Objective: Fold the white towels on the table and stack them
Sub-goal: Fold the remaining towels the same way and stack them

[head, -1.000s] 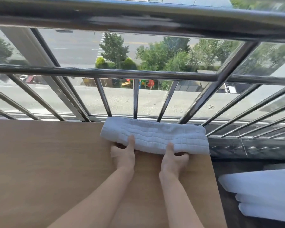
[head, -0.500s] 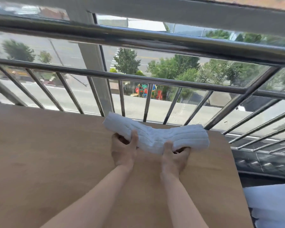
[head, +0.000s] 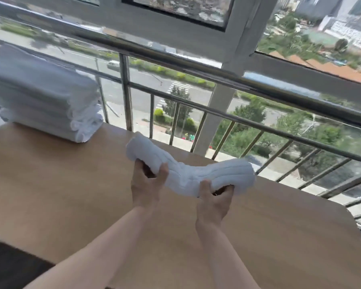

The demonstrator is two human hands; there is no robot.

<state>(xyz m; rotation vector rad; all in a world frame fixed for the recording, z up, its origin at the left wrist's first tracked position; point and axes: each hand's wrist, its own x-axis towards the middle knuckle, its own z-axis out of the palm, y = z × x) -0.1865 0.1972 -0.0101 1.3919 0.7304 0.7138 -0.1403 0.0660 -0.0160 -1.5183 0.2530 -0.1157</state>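
From my end, the folded towel (head: pixel 188 174) is up off the table (head: pixel 61 184). A second ago it lay flat along the far edge; now it hangs above that part of the tabletop, near the railing (head: pixel 238 119), and dips in the middle between the two holds.

The left hand (head: pixel 146 184) grips the towel's near edge towards its left end, thumb on top and fingers curled underneath. The right hand (head: pixel 214 203) grips it the same way further right. Neither hand holds anything else.

The view has also swung left, bringing a stack of towels (head: pixel 44 105) into sight at the table's far left corner, well apart from the towel in hand (the stack's edges are blurred, so I cannot count the layers).

I read this as folding finished on this piece and the carry to the stack begun. The sag worries me a little, since the fold could slip open on the way.
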